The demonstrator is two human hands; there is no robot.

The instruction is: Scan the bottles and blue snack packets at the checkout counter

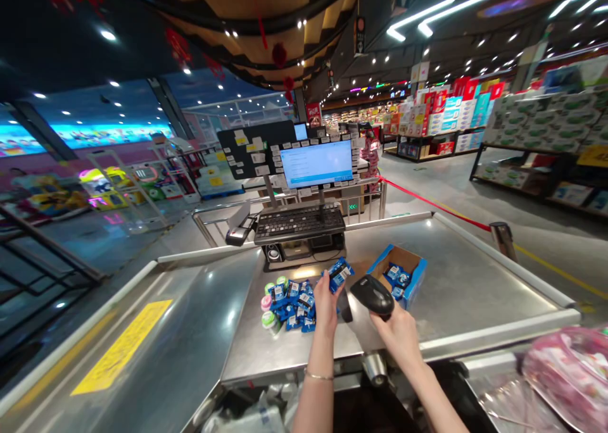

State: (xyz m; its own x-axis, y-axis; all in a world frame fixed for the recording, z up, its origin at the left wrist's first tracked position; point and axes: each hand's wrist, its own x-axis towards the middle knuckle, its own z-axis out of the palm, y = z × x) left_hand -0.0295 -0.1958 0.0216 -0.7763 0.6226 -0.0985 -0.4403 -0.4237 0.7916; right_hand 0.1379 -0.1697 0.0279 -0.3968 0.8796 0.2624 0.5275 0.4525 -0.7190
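Holding a small blue packet [340, 275] up in the left hand [325, 309], just above the steel counter [251, 357]. Left fingers [323, 292] are clenching its lower end, leaving the upper end free. Packet's long axis is running diagonally, lower left to upper right, aiming toward the far right corner of the counter. Judging it light and fairly stiff, with a possibly slippery printed skin; a pinch across the 2 long sides looks safest. Contents are too small to make out.

Right hand [396, 341] is gripping a black handheld barcode scanner [373, 295], with the right fingers [384, 322] clenching its handle. Scanner head is pointing up and left toward the packet, near it but not touching. Scanner looks rigid and moderately light; the handle looks like the natural hold.

A heap of similar blue packets [294, 306] is sitting mid-counter, just left of the left hand, mixed with round green and pink caps [268, 303]. Toward the far edge, right of the held packet, an open cardboard box [412, 285] is holding more blue packets [393, 273]. A keyboard [299, 223] and a monitor [316, 164] are standing beyond the far edge. A pink plastic bag [570, 373] is lying off the near right corner.
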